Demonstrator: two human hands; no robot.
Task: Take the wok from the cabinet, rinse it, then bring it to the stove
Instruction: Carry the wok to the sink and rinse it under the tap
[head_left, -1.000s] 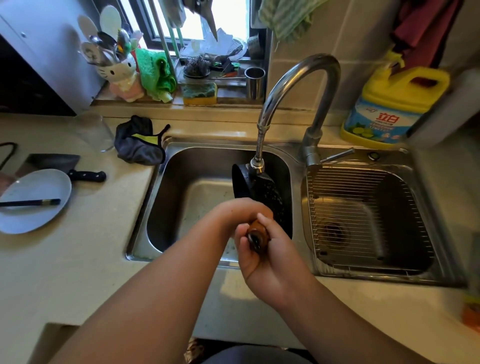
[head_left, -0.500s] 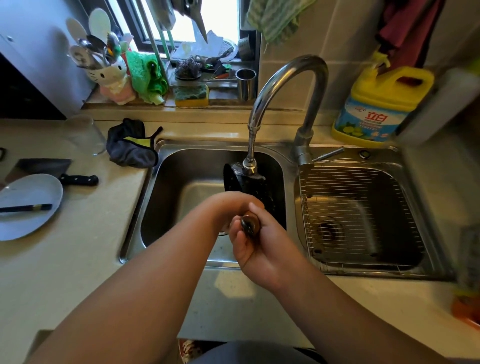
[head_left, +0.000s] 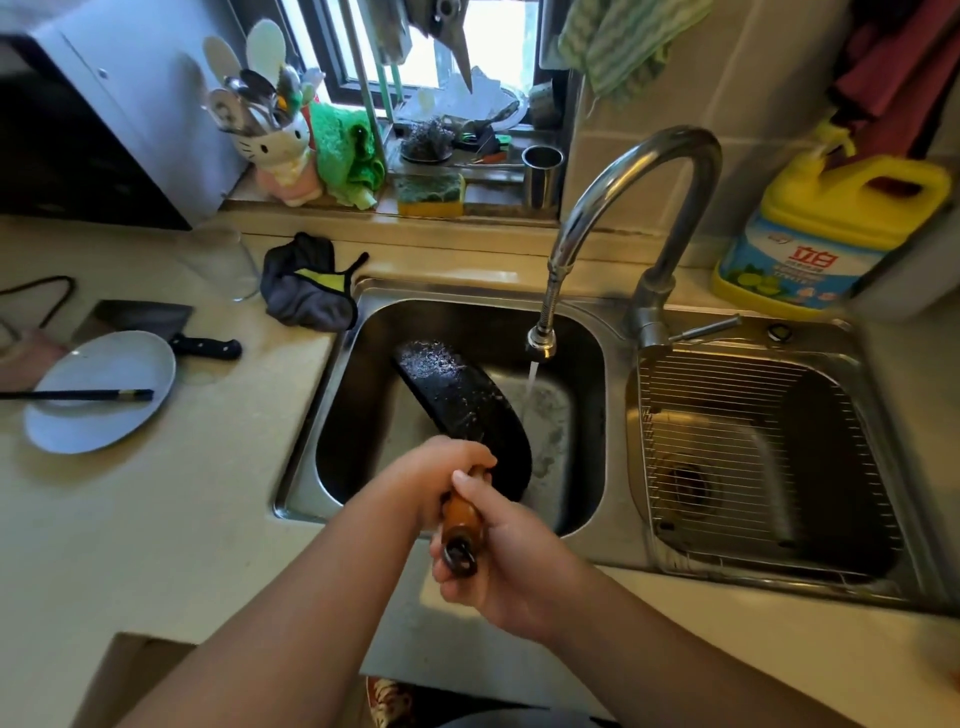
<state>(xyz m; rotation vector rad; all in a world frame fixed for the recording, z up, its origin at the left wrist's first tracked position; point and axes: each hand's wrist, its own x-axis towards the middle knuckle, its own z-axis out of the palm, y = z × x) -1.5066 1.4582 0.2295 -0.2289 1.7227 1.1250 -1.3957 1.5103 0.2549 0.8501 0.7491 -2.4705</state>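
A black wok (head_left: 457, 400) stands on edge in the left basin of the steel sink (head_left: 613, 322), its wet dark underside facing me. Its brown wooden handle (head_left: 460, 514) points toward me, with a metal ring at the end. My left hand (head_left: 441, 475) grips the handle close to the pan. My right hand (head_left: 506, 561) wraps the handle's end. Water streams from the curved tap (head_left: 543, 340) just right of the wok's rim. The wok's inside is hidden.
A wire rack (head_left: 748, 452) fills the right basin. A yellow detergent jug (head_left: 826, 234) stands behind it. On the left counter lie a white plate (head_left: 98, 392) with chopsticks, a cleaver (head_left: 156, 325), a glass and a dark cloth (head_left: 309, 291).
The wok has swung left and tilted, away from under the tap, showing more of its underside. Both hands stay on the handle. Water now shows running from the tap.
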